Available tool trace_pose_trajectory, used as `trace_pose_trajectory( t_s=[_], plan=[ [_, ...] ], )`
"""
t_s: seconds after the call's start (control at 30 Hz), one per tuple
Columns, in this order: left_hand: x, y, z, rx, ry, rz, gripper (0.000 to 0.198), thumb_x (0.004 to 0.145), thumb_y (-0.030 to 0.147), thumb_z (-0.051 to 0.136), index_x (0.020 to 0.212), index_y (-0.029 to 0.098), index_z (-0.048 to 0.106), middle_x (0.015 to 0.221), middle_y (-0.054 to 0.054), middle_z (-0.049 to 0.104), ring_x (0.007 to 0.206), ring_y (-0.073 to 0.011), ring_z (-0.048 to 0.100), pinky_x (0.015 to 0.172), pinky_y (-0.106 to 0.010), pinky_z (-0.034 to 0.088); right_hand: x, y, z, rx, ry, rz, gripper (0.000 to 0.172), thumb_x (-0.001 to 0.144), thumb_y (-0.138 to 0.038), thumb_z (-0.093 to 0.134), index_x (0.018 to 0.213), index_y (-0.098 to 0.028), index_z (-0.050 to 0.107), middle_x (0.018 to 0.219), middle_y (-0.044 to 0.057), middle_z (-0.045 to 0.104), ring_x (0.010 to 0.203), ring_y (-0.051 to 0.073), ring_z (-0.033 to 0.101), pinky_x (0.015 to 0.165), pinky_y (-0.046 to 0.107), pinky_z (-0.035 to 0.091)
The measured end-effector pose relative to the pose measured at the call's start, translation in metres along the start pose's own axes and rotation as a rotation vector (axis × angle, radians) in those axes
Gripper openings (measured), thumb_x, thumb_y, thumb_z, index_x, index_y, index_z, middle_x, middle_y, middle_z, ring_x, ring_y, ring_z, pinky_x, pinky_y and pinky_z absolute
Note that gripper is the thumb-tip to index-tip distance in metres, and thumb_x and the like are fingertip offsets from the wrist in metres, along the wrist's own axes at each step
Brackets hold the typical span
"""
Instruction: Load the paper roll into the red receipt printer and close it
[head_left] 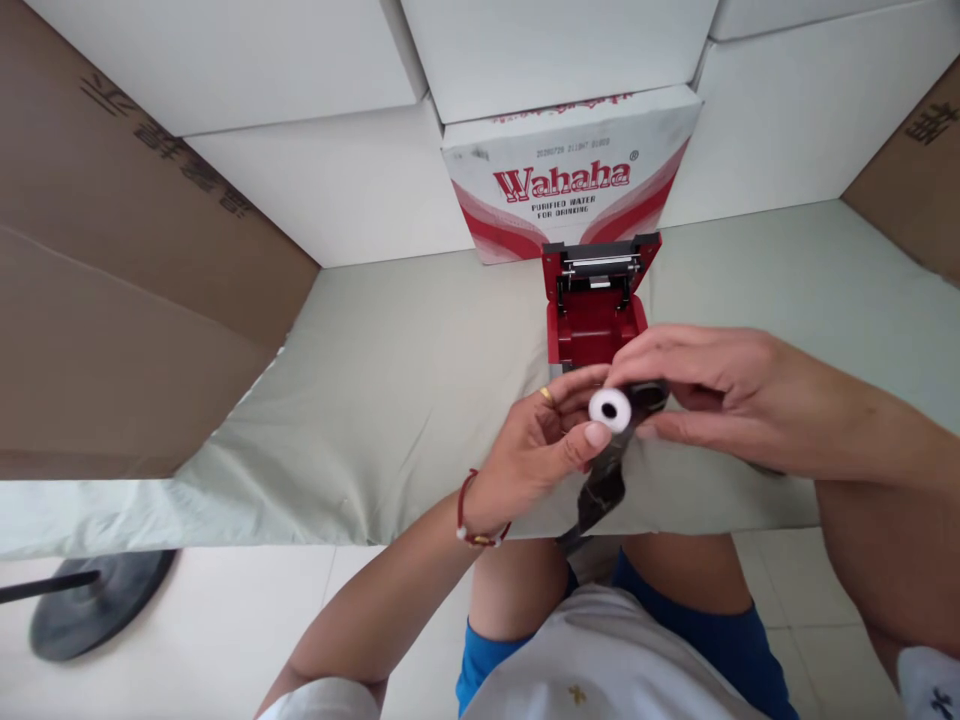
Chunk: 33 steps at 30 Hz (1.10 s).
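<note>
So the left hand (525, 455) has a small white paper roll (597, 412) pinched up, thumb on the near-left edge and the fingers curled in behind it, so hardly any gap there. The roll's end faces up with a dark hole in the middle, and it's held above the near part of the table, just nearer than the little red receipt printer (597, 338).

Right hand (709, 395) comes in from the right, thumb and fingers bent around a shiny black strip (604, 490). Bit blurry, so I can't tell how tight that grip is. The strip sits against the roll's right side and dangles down toward the near table edge.

The printer's lid is up on the far side, roller showing. Right behind it is a Wahaha water carton (566, 185), with plain white boxes (322, 190) on both sides. Pale green cloth (382, 370) covers the table, and a big brown cardboard box (127, 300) takes up the left. There's a gold ring (547, 394) and a red bracelet (463, 505) on the left arm.
</note>
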<state>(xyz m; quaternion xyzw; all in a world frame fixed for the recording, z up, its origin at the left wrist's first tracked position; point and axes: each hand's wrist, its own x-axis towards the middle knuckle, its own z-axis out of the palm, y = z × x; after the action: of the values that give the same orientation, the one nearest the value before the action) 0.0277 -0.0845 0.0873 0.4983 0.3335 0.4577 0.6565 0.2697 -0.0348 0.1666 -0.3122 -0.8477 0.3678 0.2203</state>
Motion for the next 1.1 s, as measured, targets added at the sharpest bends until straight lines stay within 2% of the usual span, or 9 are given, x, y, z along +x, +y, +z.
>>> trace_pose_trajectory(
  t_s=[0.1,0.2,0.3,0.4,0.5,0.77,0.9,1.0,1.1],
  plan=[
    [-0.007,-0.004,-0.004,0.459,0.161,0.369,0.042,0.104,0.045,0.078,0.143,0.03,0.071,0.132,-0.012,0.08,0.073,-0.0109,0.065,0.058,-0.024,0.053,0.008,0.014,-0.014,-0.13,0.091,0.071,0.032,0.098,-0.046,0.076,0.125,-0.033,0.085,0.112,0.004,0.078,0.086,0.02,0.073,0.075,0.034,0.058],
    [-0.012,-0.008,-0.006,0.933,0.175,0.743,0.025,0.107,0.022,0.067,0.131,0.023,0.073,0.125,-0.012,0.084,0.089,-0.0166,0.075,0.072,-0.03,0.062,0.028,0.027,-0.011,-0.4,0.117,0.146,0.032,0.097,-0.039,0.071,0.124,-0.029,0.084,0.112,0.005,0.077,0.089,0.023,0.073,0.08,0.037,0.056],
    [-0.011,-0.013,-0.003,1.225,0.089,0.954,0.023,0.106,0.03,0.067,0.124,0.019,0.075,0.117,-0.012,0.088,0.107,-0.0243,0.079,0.095,-0.041,0.063,0.053,0.032,0.005,-0.73,0.063,0.28,0.025,0.098,-0.034,0.067,0.116,-0.025,0.083,0.116,0.01,0.078,0.081,0.024,0.071,0.069,0.036,0.048],
    [-0.005,-0.019,-0.001,1.358,0.04,0.964,0.03,0.104,0.032,0.072,0.132,0.021,0.074,0.121,-0.008,0.089,0.121,-0.0259,0.078,0.117,-0.047,0.055,0.071,0.031,0.021,-0.906,0.03,0.359,0.019,0.099,-0.027,0.065,0.106,-0.022,0.082,0.11,0.013,0.08,0.069,0.022,0.067,0.06,0.034,0.039],
    [0.001,-0.023,-0.005,1.399,0.023,0.956,0.034,0.101,0.017,0.074,0.135,0.023,0.073,0.129,-0.007,0.088,0.13,-0.0235,0.077,0.131,-0.049,0.047,0.079,0.034,0.029,-0.931,0.038,0.347,0.019,0.097,-0.021,0.063,0.101,-0.021,0.082,0.106,0.015,0.082,0.071,0.024,0.071,0.06,0.035,0.042],
    [0.012,-0.018,-0.012,1.387,-0.015,0.961,0.027,0.105,0.013,0.065,0.129,0.022,0.074,0.123,-0.006,0.089,0.123,-0.0211,0.082,0.125,-0.046,0.057,0.099,0.049,0.032,-0.938,-0.017,0.424,0.019,0.094,-0.018,0.066,0.095,-0.022,0.084,0.091,0.015,0.084,0.073,0.03,0.076,0.058,0.036,0.047],
    [0.016,-0.015,-0.005,1.422,-0.018,0.998,0.023,0.11,0.015,0.06,0.126,0.015,0.076,0.125,-0.007,0.09,0.12,-0.0218,0.083,0.109,-0.039,0.06,0.096,0.045,0.025,-0.835,-0.043,0.458,0.017,0.097,-0.023,0.069,0.099,-0.021,0.086,0.095,0.016,0.085,0.084,0.035,0.08,0.07,0.042,0.056],
    [0.016,-0.014,-0.003,1.453,-0.062,1.001,0.025,0.112,0.016,0.057,0.128,0.014,0.076,0.129,-0.01,0.088,0.12,-0.0224,0.081,0.098,-0.038,0.058,0.07,0.038,0.012,-0.507,0.076,0.251,0.019,0.103,-0.034,0.069,0.101,-0.027,0.087,0.101,0.006,0.087,0.09,0.028,0.08,0.081,0.041,0.06],
    [0.017,-0.014,-0.003,1.471,-0.066,1.024,0.024,0.111,0.016,0.058,0.125,0.019,0.077,0.131,-0.008,0.088,0.118,-0.0204,0.08,0.093,-0.037,0.055,0.042,0.036,0.0,-0.235,0.506,0.195,0.027,0.108,-0.048,0.069,0.101,-0.03,0.087,0.097,0.0,0.086,0.081,0.021,0.075,0.076,0.036,0.057]
  ],
)
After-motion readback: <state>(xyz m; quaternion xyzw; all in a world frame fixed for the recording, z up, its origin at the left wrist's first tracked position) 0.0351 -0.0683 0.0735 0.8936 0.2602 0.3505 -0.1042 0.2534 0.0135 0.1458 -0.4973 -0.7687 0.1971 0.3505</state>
